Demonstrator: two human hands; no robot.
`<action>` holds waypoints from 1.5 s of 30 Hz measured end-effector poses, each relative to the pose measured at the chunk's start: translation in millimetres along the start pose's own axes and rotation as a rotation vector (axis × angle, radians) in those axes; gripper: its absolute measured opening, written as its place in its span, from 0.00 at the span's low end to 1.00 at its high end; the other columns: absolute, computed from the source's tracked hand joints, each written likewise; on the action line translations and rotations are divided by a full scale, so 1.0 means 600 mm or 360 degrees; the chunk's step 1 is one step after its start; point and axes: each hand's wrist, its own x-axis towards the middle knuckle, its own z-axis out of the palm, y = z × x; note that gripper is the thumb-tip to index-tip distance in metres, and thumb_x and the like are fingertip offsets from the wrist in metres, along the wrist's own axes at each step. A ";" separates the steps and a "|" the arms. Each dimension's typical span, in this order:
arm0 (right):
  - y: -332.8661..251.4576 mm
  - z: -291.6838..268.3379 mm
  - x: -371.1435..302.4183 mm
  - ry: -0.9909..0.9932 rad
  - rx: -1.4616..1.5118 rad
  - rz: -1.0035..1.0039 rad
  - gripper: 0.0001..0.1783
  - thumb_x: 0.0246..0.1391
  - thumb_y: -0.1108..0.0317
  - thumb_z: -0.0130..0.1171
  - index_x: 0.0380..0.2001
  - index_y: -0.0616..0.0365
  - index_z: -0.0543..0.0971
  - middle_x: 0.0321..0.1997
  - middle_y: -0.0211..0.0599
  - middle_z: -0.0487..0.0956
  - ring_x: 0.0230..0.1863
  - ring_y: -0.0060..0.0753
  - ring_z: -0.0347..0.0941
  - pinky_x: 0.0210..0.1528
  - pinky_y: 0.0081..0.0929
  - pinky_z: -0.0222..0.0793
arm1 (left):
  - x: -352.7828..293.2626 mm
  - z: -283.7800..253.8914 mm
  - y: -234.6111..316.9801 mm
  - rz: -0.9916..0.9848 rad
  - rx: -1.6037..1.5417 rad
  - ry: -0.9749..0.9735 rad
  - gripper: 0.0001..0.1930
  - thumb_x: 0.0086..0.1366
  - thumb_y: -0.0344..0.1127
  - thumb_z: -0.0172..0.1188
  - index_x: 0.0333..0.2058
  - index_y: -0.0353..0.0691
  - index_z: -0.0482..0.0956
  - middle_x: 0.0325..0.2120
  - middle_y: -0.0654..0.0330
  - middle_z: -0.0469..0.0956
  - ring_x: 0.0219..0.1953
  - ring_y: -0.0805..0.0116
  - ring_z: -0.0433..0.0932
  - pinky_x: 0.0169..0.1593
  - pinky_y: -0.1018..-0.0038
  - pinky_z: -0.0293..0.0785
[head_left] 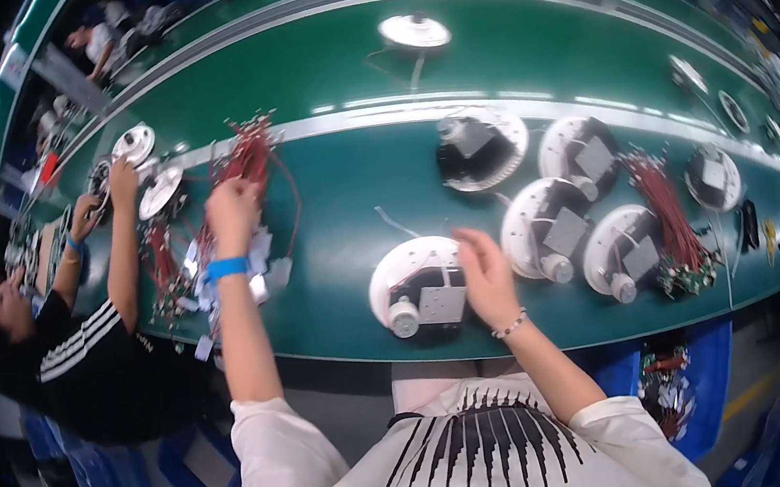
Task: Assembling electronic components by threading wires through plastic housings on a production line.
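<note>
My left hand [235, 209] is closed at a bundle of red wires [248, 159] with pale connectors, left of the middle of the bench. How many wires it grips is hidden. In front of me lies a round white lamp base [392, 277] with a dark centre, a silvery box [441, 304] and a white cylindrical part [405, 318] on it. A pale wire end sticks out past its far rim. At the base's right edge is my right hand [488, 275], fingers stretched toward the far side, with nothing visible held in them.
Several similar lamp bases [549, 229] sit to the right, beside another red wire bundle [663, 210]. One more base [415, 32] is on the far green surface, beyond a pale rail. A co-worker [78, 321] at left handles white round parts. Blue bins [705, 390] stand below the bench.
</note>
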 end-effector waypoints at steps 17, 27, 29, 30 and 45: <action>-0.104 -0.378 -0.060 0.0983 -0.1343 -0.0728 0.05 0.38 0.72 0.56 0.23 0.61 0.76 0.23 0.41 0.75 0.24 0.34 0.72 0.28 0.25 0.68 | 0.111 -0.050 -0.131 -0.0521 -0.0754 -0.0302 0.12 0.57 0.42 0.50 0.27 0.39 0.65 0.17 0.61 0.73 0.12 0.77 0.70 0.11 0.85 0.62; 0.022 -0.673 0.019 0.0940 -0.2206 0.0593 0.11 0.31 0.65 0.60 0.21 0.58 0.79 0.23 0.49 0.75 0.28 0.46 0.73 0.35 0.34 0.67 | 0.032 -0.197 -0.016 -0.0452 -0.1956 -0.0097 0.11 0.60 0.40 0.47 0.36 0.40 0.69 0.28 0.66 0.71 0.27 0.80 0.68 0.33 0.85 0.64; -0.009 -0.669 0.009 0.0951 -0.2166 0.0334 0.08 0.34 0.65 0.59 0.21 0.56 0.79 0.23 0.43 0.76 0.28 0.42 0.73 0.34 0.32 0.68 | 0.025 -0.225 -0.032 -0.0410 -0.2198 -0.0049 0.11 0.61 0.38 0.46 0.40 0.40 0.68 0.22 0.72 0.65 0.22 0.85 0.62 0.29 0.89 0.64; -0.029 -0.671 0.002 0.0924 -0.2163 0.0218 0.08 0.35 0.66 0.59 0.21 0.58 0.78 0.22 0.43 0.76 0.26 0.42 0.73 0.32 0.32 0.67 | 0.008 -0.235 0.002 -0.0444 -0.2211 -0.0012 0.11 0.62 0.37 0.45 0.40 0.39 0.67 0.21 0.72 0.65 0.22 0.86 0.61 0.26 0.91 0.64; -0.146 -0.044 -0.092 -0.0212 -0.0157 -0.0789 0.03 0.32 0.77 0.60 0.16 0.60 0.75 0.13 0.31 0.70 0.11 0.22 0.65 0.13 0.17 0.59 | -0.292 -0.124 0.371 -0.0271 -0.2281 -0.0490 0.08 0.61 0.31 0.43 0.28 0.32 0.66 0.22 0.52 0.75 0.26 0.69 0.76 0.29 0.78 0.74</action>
